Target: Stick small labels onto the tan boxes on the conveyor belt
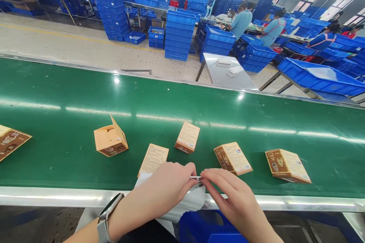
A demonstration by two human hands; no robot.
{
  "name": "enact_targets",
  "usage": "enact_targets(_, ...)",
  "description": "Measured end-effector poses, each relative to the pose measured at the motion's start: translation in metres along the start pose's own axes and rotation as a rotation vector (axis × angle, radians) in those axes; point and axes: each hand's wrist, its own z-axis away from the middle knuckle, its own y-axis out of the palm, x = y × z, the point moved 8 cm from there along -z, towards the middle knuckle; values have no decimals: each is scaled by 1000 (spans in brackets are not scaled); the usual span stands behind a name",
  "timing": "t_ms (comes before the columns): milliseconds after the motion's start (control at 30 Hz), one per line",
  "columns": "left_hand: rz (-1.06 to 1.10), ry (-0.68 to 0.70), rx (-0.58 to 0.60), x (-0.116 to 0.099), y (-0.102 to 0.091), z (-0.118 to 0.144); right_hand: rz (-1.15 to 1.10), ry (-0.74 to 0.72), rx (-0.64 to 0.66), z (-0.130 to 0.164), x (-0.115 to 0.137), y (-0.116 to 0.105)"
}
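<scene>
My left hand [167, 188] and my right hand [228, 193] meet over the near metal edge of the green conveyor belt [57, 95]. Both pinch the top of a small clear plastic bag [185, 203] between fingertips; the bag hangs down beneath my left hand. A watch sits on my left wrist. Just beyond my left hand lies a flat tan leaflet [154, 158]. A small brown box [187, 137] lies behind it, and an open orange box [110, 139] stands to the left. Two closed brown boxes [232, 158] [287, 165] lie to the right.
Another brown box [11, 141] lies at the belt's left edge. A blue bin [199, 228] sits below my hands. Beyond the belt are a steel table [228, 76], stacked blue crates [179, 34] and several people working at benches at the back right.
</scene>
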Motion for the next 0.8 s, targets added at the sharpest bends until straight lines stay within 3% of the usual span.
enact_targets(100,2,-30,6,13,-3,4,102,-141,-52,4,16,11)
enact_targets(200,89,-76,21,31,-11,8,-20,-69,-118,5,10,23)
enact_targets(300,125,-80,22,48,-21,6,-345,377,-374,5,-44,34)
enact_targets(367,87,10,-6,53,-26,-1,-597,722,-593,9,-89,53)
enact_targets(433,18,128,-22,55,-23,-11,-821,894,-711,2,-121,80)
enact_targets(567,-102,241,31,60,-1,-29,-927,945,-729,-24,-150,109)
enact_targets(667,-179,225,55,63,8,-33,-856,956,-729,-30,-153,111)
enact_targets(800,-225,240,45,60,3,-31,-753,950,-673,-33,-152,108)
